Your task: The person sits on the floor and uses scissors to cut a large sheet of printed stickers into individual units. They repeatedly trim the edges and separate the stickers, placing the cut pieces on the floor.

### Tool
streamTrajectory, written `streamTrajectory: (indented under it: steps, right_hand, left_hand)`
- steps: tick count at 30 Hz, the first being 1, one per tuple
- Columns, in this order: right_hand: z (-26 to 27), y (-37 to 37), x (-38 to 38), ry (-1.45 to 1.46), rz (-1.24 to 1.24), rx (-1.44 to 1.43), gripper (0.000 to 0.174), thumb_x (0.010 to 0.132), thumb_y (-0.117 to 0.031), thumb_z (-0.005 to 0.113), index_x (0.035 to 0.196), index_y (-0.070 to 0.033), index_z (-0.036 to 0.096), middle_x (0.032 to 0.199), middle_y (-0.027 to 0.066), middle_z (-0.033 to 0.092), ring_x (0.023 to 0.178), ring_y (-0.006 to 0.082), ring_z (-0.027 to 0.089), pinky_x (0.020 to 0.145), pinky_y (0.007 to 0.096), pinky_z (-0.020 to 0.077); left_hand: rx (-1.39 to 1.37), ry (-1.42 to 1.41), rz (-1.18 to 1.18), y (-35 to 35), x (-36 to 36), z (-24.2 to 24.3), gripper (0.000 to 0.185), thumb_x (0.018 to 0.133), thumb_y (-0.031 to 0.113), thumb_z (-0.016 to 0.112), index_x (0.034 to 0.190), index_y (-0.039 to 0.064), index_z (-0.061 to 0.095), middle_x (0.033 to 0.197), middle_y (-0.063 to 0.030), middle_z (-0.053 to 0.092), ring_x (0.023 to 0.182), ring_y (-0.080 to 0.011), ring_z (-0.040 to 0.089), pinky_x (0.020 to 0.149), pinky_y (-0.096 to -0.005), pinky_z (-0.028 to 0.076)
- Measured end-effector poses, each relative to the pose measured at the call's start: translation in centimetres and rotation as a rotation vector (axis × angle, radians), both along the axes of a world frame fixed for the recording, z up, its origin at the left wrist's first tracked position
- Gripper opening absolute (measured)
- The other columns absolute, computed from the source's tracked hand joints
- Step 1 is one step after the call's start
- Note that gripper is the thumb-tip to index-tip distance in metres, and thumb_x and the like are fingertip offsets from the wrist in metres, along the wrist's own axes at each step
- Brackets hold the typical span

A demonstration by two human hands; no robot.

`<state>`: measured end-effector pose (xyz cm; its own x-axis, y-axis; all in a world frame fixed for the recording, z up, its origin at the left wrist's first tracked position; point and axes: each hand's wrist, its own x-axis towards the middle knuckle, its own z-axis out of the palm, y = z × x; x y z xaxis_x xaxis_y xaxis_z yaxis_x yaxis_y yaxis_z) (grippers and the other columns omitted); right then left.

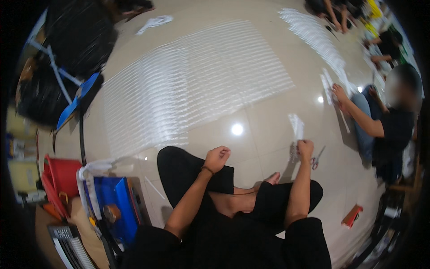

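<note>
My right hand (305,150) is closed around a small bundle of translucent white strips (297,126), which fan out beyond the fist above the tiled floor. Just right of that hand lies a pair of scissors (317,159) with its blades spread a little. My left hand (217,159) hovers over my left knee, fingers curled, and nothing shows in it. Ahead of me a broad sheet of thin white strips (215,74) covers the floor in parallel rows; glare hides some of their edges.
A co-worker (396,127) sits at right, handling similar strips (326,85). A curved row of strips (315,42) lies beyond. Black-wrapped bundles (79,37), a red plastic container (62,171) and a blue case (116,205) with a tape roll (112,213) stand left. A red box (352,216) lies right.
</note>
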<state>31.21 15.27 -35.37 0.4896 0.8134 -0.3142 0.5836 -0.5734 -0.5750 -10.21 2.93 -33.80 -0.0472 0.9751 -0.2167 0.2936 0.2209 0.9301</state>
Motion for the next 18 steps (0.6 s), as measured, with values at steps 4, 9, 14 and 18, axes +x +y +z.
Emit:
streamTrajectory:
  steps: [4, 9, 14, 18]
  right_hand:
    - [-2.0, -2.0, 1.6, -0.325, 0.070, 0.106, 0.029, 0.076, -0.015, 0.069, 0.100, 0.001, 0.071, 0.075, 0.0159, 0.070, 0.065, 0.0252, 0.068, 0.063, 0.0385, 0.0566]
    - [2.1, -1.9, -3.2, -0.494, 0.166, 0.194, 0.043, 0.076, -0.025, 0.077, 0.112, -0.003, 0.068, 0.096, 0.0180, 0.071, 0.087, 0.0311, 0.068, 0.080, 0.0410, 0.0532]
    - [-0.2, 0.7, -9.2, 0.182, 0.343, 0.284, 0.043, 0.081, -0.025, 0.078, 0.114, 0.000, 0.068, 0.087, 0.0182, 0.071, 0.080, 0.0282, 0.068, 0.075, 0.0392, 0.0534]
    - [-0.4, 5.7, -14.5, 0.293, 0.294, 0.250, 0.048, 0.083, -0.029, 0.077, 0.116, 0.004, 0.067, 0.086, 0.0155, 0.070, 0.079, 0.0245, 0.067, 0.074, 0.0368, 0.0532]
  left_hand:
    - [-0.042, 0.040, 0.115, 0.6, -1.0, 1.0, 0.020, 0.092, 0.017, 0.068, 0.102, 0.000, 0.070, 0.089, -0.0085, 0.073, 0.080, -0.0148, 0.068, 0.076, -0.0287, 0.055]
    - [-0.036, 0.087, 0.334, 2.2, -4.9, 0.1, 0.031, 0.088, 0.023, 0.073, 0.111, 0.004, 0.068, 0.099, -0.0109, 0.071, 0.087, -0.0195, 0.069, 0.080, -0.0325, 0.055]
    - [-0.227, -0.523, 0.963, 5.0, -11.8, -2.4, 0.063, 0.080, 0.027, 0.078, 0.133, 0.004, 0.053, 0.130, -0.0150, 0.053, 0.115, -0.0261, 0.051, 0.092, -0.0396, 0.049]
    - [-0.278, -1.001, 1.346, 5.6, -16.7, 0.1, 0.080, 0.074, 0.035, 0.078, 0.141, 0.011, 0.042, 0.131, -0.0155, 0.041, 0.103, -0.0261, 0.048, 0.085, -0.0364, 0.046]
